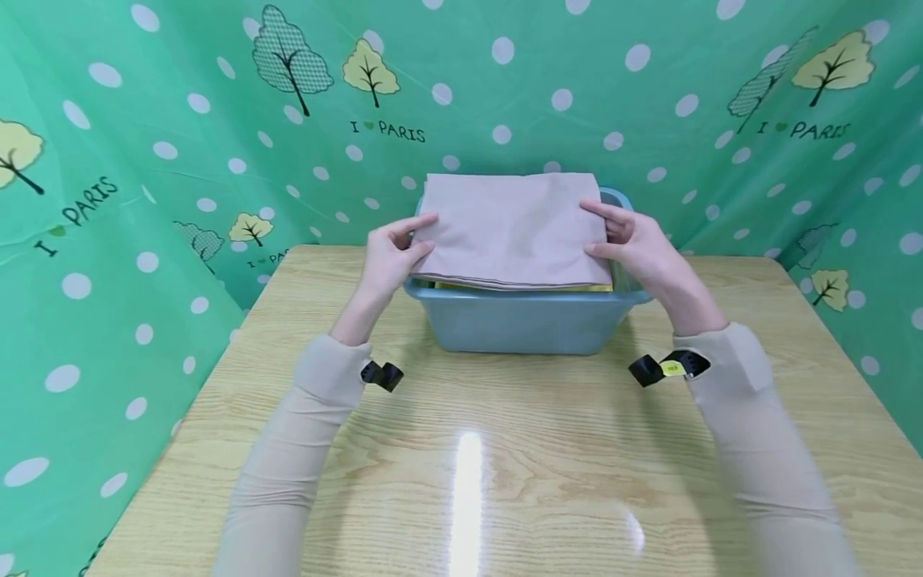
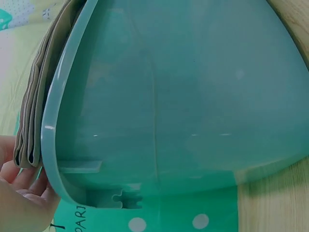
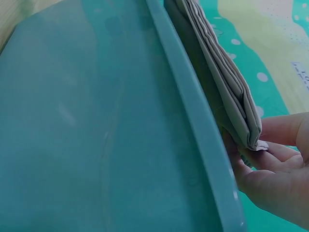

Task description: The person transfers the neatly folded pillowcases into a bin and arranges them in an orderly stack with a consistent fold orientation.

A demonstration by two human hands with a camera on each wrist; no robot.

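Note:
A folded pale pinkish-grey cloth [image 1: 508,232] lies flat across the top of a blue plastic basin [image 1: 515,320]. My left hand [image 1: 389,255] grips its left edge, thumb and fingers around the folded layers. At the opposite edge my right hand [image 1: 638,244] pinches the cloth the same way. Both wrist views show the stacked folds of the cloth [image 2: 36,106] right beside the basin's rim [image 3: 193,111]. Something yellow [image 1: 602,288] peeks out beneath the cloth's front edge; the rest of the basin's contents is hidden.
The basin stands near the far edge of a light wooden table [image 1: 548,449]. Behind and along both sides hangs a green curtain [image 1: 505,96] with white dots and printed trees. Black straps with small devices [image 1: 382,374] sit at both wrists.

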